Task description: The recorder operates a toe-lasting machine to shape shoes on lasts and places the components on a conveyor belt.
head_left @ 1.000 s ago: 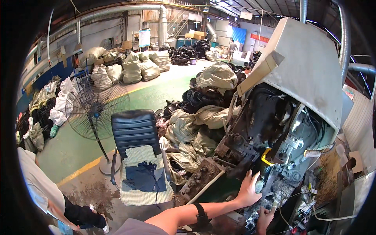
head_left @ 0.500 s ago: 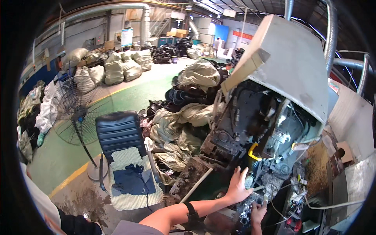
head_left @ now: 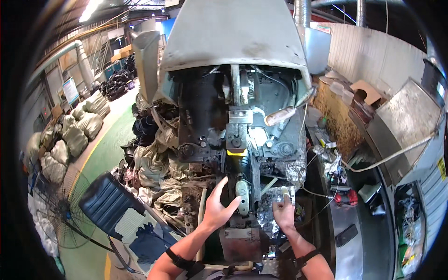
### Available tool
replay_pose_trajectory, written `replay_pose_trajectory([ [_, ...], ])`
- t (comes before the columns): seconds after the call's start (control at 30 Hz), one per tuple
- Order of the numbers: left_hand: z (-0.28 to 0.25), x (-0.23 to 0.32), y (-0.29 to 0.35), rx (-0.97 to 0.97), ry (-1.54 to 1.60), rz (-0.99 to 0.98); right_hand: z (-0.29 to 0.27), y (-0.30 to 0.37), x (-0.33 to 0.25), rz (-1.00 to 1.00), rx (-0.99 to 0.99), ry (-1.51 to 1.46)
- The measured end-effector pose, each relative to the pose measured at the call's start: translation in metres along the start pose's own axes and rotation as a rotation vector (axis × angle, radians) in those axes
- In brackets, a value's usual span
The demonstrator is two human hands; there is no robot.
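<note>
My left hand is open, thumb and fingers apart, at the left side of a pale grey-green rounded piece with a small dark hole, which looks like a shoe last. Whether the thumb touches it I cannot tell. The piece stands in the middle of a dark machine, below a yellow part and a metal block. My right hand is closed to the right of it, above a shiny, crumpled silvery surface. A short pale thing shows at its fingertips; its kind is unclear.
A big grey hood covers the machine's top. A wrapped handle juts out at the right. Beyond lie a dark phone-like slab and a red tool. Leftward are sacks, a black chair and a fan.
My view has swung right, bringing the machine to the middle. The left hand has drawn back from the rounded piece's side, while the right stays closed beside it.
</note>
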State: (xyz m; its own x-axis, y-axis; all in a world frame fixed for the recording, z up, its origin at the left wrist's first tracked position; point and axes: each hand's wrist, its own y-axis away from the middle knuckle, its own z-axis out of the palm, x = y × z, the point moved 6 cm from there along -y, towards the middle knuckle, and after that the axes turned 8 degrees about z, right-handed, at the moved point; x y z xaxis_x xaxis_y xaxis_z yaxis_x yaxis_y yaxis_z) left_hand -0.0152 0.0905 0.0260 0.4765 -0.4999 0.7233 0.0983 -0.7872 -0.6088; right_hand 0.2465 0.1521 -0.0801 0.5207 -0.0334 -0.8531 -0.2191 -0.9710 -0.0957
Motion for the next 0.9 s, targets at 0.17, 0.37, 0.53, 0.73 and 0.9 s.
replay_pose_trajectory([
  [0.17,0.034,0.004,-0.063,-0.152,-0.194,0.154,0.002,-0.001,-0.002,0.036,-0.067,0.015],
  [0.37,0.045,-0.001,-0.059,-0.212,-0.275,0.135,0.001,0.001,0.002,0.071,-0.050,-0.029],
  [0.53,0.031,0.007,-0.039,-0.173,-0.217,0.098,0.002,0.002,0.006,0.051,-0.069,0.004],
  [0.73,-0.035,-0.041,0.052,0.068,0.266,-0.267,0.001,0.001,0.001,0.058,-0.099,0.008],
  [0.9,-0.096,-0.094,0.208,0.242,0.128,-0.722,0.004,-0.002,0.000,0.077,-0.132,0.064],
])
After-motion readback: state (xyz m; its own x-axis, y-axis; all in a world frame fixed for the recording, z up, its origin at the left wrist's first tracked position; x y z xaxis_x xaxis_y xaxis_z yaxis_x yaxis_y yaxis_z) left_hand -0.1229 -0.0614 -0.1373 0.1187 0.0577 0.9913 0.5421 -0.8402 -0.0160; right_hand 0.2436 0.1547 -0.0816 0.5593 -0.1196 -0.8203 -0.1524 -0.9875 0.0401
